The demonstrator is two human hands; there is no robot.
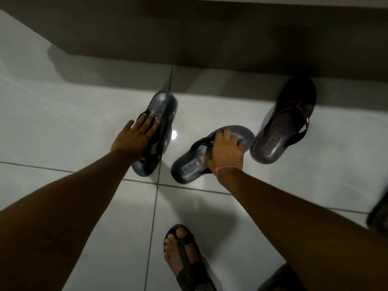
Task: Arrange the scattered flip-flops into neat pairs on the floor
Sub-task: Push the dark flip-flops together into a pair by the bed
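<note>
Hands (pixel 134 137) (pixel 225 153) on two flip-flops (pixel 162 106) (pixel 190 164), third (pixel 283 124) beside

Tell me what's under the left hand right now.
The left hand lies flat, fingers spread, on a dark blue flip-flop on the white tile floor. Its straps show beside the palm; the middle of its footbed is covered.
</note>
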